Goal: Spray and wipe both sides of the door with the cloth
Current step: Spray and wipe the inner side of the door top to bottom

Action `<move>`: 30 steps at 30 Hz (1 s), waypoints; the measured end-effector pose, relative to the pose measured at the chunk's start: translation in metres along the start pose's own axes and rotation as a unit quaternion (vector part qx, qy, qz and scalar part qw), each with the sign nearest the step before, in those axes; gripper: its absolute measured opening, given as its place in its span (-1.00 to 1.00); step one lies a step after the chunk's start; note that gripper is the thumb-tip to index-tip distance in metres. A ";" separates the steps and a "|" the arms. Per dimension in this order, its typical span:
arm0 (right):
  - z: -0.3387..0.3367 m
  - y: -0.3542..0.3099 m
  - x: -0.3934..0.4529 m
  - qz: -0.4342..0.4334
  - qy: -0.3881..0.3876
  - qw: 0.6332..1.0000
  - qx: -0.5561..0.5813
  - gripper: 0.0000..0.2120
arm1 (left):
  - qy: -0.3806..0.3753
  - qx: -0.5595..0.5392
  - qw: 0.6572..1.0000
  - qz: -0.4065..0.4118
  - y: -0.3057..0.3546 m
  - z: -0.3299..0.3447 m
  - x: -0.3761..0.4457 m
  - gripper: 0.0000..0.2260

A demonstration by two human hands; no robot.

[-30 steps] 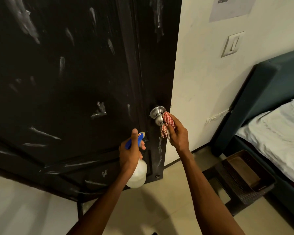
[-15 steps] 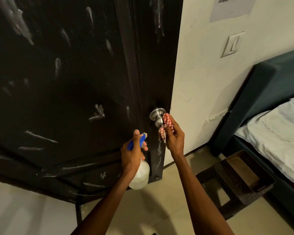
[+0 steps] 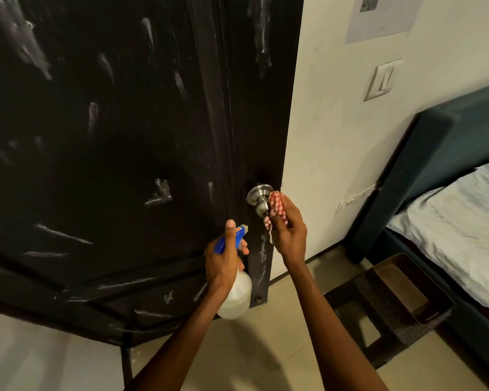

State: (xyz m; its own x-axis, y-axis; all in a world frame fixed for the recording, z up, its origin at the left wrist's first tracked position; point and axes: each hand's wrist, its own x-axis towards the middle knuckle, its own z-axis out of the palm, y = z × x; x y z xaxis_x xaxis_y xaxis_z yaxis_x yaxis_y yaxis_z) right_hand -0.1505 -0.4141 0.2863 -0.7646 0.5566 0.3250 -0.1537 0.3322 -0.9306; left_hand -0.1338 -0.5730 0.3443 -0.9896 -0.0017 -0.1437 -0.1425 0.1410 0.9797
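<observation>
1. The dark door [image 3: 124, 136] stood ajar with its free edge toward the wall, and white streaks of spray or foam lay across its face, its edge strip and its lower panels.
2. The right hand [image 3: 290, 235] held the red-and-white checked cloth [image 3: 277, 206] bunched between thumb and fingers, pressed against the right side of the round steel door knob [image 3: 260, 200].
3. The left hand [image 3: 223, 261] was wrapped round the neck of the spray bottle [image 3: 236, 297], the index finger lying straight along the blue trigger head [image 3: 236, 235], whose nozzle pointed at the door just below the knob.
4. The step in hand looked like wiping the knob. To do it well, the cloth should have cupped the whole knob and turned round it, reaching the stem and the rose plate behind.
5. The streaks on the edge strip under the knob would need long downward strokes, with the cloth refolded to a clean face.
6. The bottle should have stayed aimed away from the keyhole, to keep liquid out of the lock.
7. Judging by the many streaks, this side was far from finished; the other side was hidden from view.
</observation>
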 end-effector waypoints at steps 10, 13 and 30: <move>0.012 -0.005 -0.014 0.006 0.011 1.000 0.017 -0.53 | 0.007 0.007 1.000 0.017 -0.001 -0.003 0.003 -0.32; 0.014 0.001 -0.014 -0.011 0.020 1.000 -0.006 -0.56 | 0.010 0.004 1.000 0.013 0.000 -0.005 0.003 -0.32; 0.016 -0.011 -0.006 0.257 0.039 0.934 0.246 -0.71 | 0.014 0.004 1.000 0.014 0.005 -0.003 0.003 -0.31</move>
State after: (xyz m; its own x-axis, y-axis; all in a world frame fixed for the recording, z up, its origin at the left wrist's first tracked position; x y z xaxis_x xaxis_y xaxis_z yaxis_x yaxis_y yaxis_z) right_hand -0.1544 -0.4329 0.2916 -0.7716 0.6061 -0.1932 -0.0624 -0.3744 -0.9251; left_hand -0.1372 -0.5756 0.3490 -0.9934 -0.0250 -0.1117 -0.1142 0.1501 0.9821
